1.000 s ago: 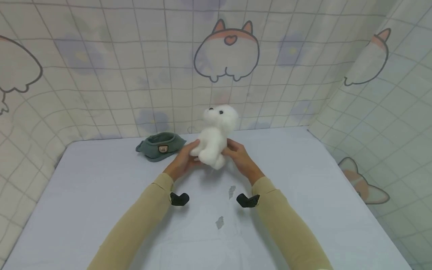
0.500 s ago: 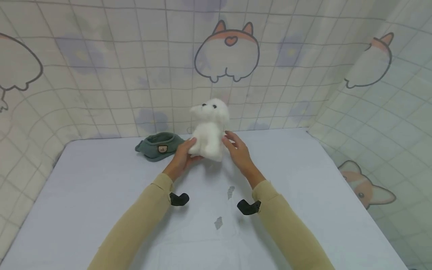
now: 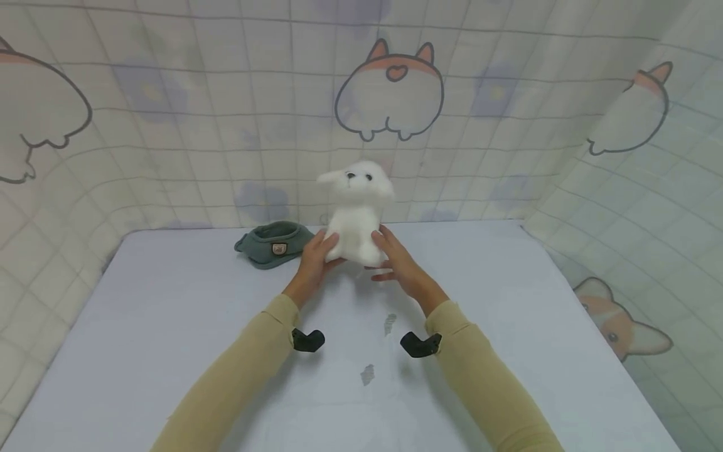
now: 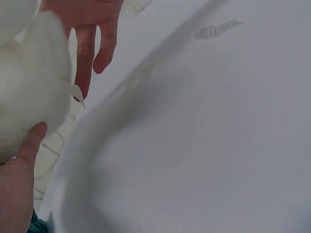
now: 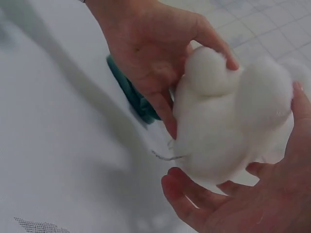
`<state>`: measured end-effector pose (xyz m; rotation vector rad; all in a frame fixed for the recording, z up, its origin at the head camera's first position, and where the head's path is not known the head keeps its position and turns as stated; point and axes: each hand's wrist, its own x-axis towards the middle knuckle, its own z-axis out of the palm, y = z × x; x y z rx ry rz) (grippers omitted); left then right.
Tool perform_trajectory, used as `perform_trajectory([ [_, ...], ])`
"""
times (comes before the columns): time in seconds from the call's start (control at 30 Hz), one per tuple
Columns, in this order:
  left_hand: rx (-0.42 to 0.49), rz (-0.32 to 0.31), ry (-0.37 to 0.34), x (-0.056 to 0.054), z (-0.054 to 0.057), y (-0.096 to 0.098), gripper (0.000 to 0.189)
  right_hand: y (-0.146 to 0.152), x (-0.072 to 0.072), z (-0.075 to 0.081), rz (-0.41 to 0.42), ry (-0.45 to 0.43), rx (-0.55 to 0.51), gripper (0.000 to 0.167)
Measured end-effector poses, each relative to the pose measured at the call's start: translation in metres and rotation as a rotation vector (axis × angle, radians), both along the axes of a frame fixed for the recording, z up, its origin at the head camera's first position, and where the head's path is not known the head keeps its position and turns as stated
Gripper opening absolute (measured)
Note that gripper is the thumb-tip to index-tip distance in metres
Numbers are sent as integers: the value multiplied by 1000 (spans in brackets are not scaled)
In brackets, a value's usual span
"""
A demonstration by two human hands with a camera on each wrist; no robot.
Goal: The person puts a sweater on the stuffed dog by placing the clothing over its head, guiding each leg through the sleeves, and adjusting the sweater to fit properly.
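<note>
Between the two hands, a white plush dog (image 3: 356,216) is held upright and tilted slightly back, near the far edge of the table. Its dark nose and eyes face the head camera. My left hand (image 3: 313,260) grips its lower side, thumb in front and fingers behind and beneath. On the other side, my right hand (image 3: 403,267) has its thumb on the toy's leg and fingertips at its underside, with the outer fingers spread. A thin tag or thread (image 5: 167,157) hangs from the plush's bottom in the right wrist view.
A grey-green cloth garment (image 3: 273,245) with a small badge lies just left of my left hand. The white table (image 3: 169,326) bears two grey patches near its middle. A curtain (image 3: 260,125) with a checked pattern and corgi drawings rises behind and at both sides.
The plush dog has been raised from a sideways lean and turned more to face the camera. My right hand came away from it, then moved back against its side.
</note>
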<state>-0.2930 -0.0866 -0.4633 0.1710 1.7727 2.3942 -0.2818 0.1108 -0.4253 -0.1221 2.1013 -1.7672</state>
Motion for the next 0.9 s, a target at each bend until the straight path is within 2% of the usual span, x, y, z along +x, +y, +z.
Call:
perform_trajectory([
  [0.2,-7,-8,26,7,4,3,44,0,-3,-1,33,44,-28,73],
  [0.4,-15,-51,44,10,6,-6,43,0,-4,-7,49,69,-38,70],
  [0.43,-32,-63,43,12,10,-8,43,0,-5,-9,49,67,-44,71],
  [0.63,-226,-111,76,11,9,-20,46,0,-5,-16,45,62,-65,76],
  [0.67,-257,-113,83,10,6,-21,47,0,-5,-16,47,67,-61,77],
  [0.8,-341,-122,96,11,8,-27,52,3,-4,-17,49,106,6,78],
  [0.9,-366,-132,107,11,7,-30,53,5,-5,-17,53,137,45,77],
])
